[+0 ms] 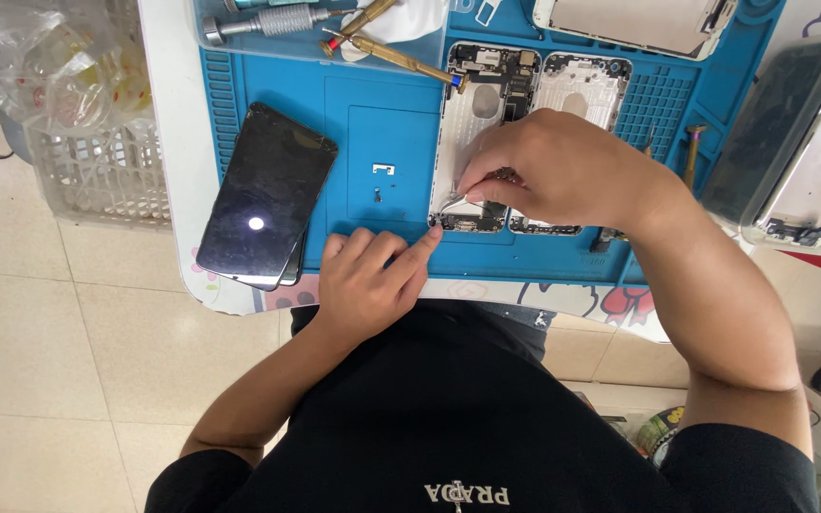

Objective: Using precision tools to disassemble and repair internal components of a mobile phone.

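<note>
An opened phone housing (480, 104) lies on the blue work mat (391, 123), with a second empty housing (583, 87) beside it on the right. My right hand (553, 171) hovers over the lower part of the first housing and pinches a thin tool, likely tweezers, whose tip touches the parts near its bottom edge. My left hand (368, 280) rests on the mat's near edge. Its index finger presses against the bottom left corner of that housing. A small bracket (384, 169) and a tiny screw (377, 195) lie loose on the mat.
A stack of dark phone screens (266, 195) lies at the mat's left. Brass-handled screwdrivers (396, 55) and a metal tool (268, 21) sit at the top. A white basket (97, 161) stands left of the table. A clear tray (800, 152) with phone parts is at right.
</note>
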